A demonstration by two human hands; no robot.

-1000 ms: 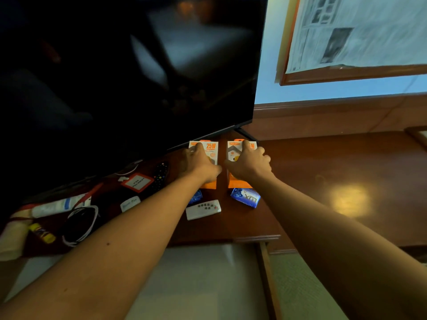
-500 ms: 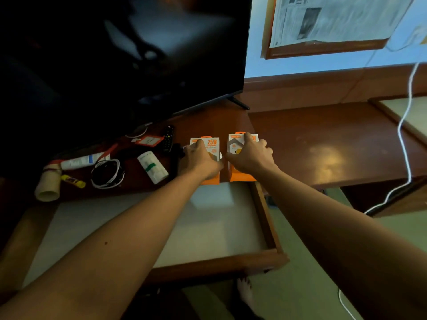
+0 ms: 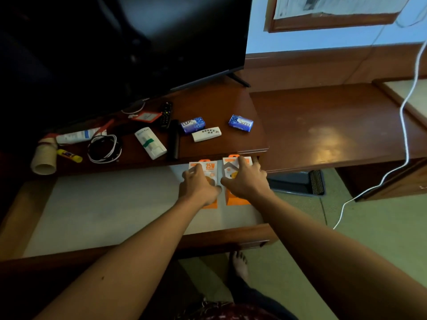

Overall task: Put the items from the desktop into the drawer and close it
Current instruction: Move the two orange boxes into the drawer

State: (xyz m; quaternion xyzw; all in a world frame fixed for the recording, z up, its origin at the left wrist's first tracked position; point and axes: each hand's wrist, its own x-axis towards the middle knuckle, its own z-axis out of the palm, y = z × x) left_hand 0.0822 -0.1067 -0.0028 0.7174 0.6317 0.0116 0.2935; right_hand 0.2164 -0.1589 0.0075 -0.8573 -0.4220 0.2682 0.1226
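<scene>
resting palm-down in the open drawer (image 3: 97, 211), the left hand (image 3: 199, 184) lies with spread fingers on one orange box (image 3: 209, 168), and the right hand (image 3: 246, 181) lies the same way on a second box (image 3: 233, 165) just beside it; neither hand is curled round its box. both boxes lie flat on the drawer's pale floor at its far right end. two blue soaps (image 3: 193, 124), a white remote (image 3: 206, 134), a black remote (image 3: 165, 114) and a coiled cable (image 3: 104, 148) lie on the desk (image 3: 323, 125).
</scene>
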